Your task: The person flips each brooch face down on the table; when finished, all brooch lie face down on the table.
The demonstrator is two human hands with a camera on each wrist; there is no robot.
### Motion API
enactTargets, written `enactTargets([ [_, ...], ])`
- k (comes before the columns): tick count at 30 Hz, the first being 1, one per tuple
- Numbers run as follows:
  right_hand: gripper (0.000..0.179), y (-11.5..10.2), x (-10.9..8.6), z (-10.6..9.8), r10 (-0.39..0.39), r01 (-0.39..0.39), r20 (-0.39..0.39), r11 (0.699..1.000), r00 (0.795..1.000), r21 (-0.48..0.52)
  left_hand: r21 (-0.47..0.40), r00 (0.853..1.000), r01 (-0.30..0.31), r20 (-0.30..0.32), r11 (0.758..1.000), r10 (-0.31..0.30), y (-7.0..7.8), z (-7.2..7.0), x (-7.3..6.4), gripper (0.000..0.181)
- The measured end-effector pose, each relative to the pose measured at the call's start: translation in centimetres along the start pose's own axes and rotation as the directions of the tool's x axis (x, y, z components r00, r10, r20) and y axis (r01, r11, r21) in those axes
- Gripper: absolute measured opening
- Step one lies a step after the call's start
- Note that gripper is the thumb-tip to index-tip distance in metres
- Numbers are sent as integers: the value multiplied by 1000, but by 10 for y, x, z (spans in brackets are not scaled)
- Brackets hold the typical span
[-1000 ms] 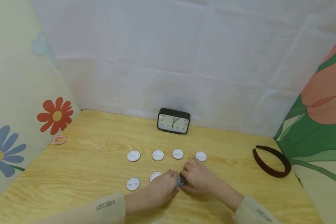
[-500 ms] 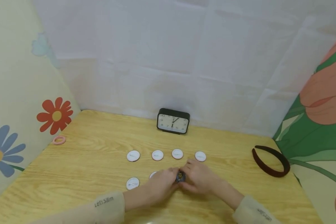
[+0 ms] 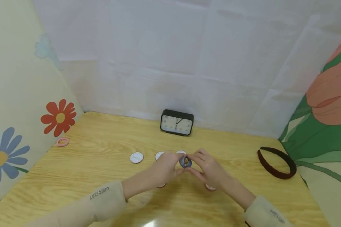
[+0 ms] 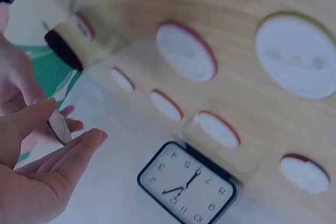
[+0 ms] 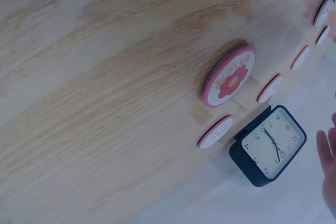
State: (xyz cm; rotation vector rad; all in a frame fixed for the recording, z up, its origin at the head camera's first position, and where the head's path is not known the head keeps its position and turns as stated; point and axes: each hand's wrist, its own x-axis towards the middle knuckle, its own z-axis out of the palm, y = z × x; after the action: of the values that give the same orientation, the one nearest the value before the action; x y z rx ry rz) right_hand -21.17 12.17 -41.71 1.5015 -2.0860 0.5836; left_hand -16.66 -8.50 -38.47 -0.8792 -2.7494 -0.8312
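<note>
Between both hands, above the table, is a round pin badge [image 3: 185, 162], its dark blue picture side toward the head camera. My left hand [image 3: 166, 168] pinches its left edge between thumb and fingers. From the opposite side, my right hand [image 3: 208, 167] holds the right edge the same way. In the left wrist view the badge [image 4: 59, 128] appears nearly edge-on, its pale back showing. Several white-backed badges [image 3: 136, 157] lie on the table around and behind the hands, some partly covered. A badge with a red flower [image 5: 231, 77] lies face up in the right wrist view.
A black alarm clock [image 3: 176, 123] stands at the back near the white cloth. To the right lies a dark red headband [image 3: 277, 163]. A pink ring [image 3: 62, 142] sits by the table's left edge. Flowered panels [image 3: 20, 78] border the sides.
Both hands have lifted the badge up and away from the body, and its picture side now shows fully. A badge under the right hand has come into sight.
</note>
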Motion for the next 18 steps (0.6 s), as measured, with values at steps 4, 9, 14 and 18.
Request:
enactTargets([
  [4,42,0,4,-1,-5,5,-22,1000,1000,-7,-34,1000,6,-6,999,-6,3,-12,3,29],
  [9,41,0,7,2,-27,26,-33,999,999,-25,-30,1000,-3,-13,1000,3,0,-14,2,27],
  [14,41,-1,8,2,-27,27,-64,1000,998,-3,-18,1000,0,-4,1000,0,1,-18,1,27],
  [18,41,-1,12,-4,-3,8,-118,999,993,43,-21,1000,7,-15,1000,-7,5,-26,4,29],
])
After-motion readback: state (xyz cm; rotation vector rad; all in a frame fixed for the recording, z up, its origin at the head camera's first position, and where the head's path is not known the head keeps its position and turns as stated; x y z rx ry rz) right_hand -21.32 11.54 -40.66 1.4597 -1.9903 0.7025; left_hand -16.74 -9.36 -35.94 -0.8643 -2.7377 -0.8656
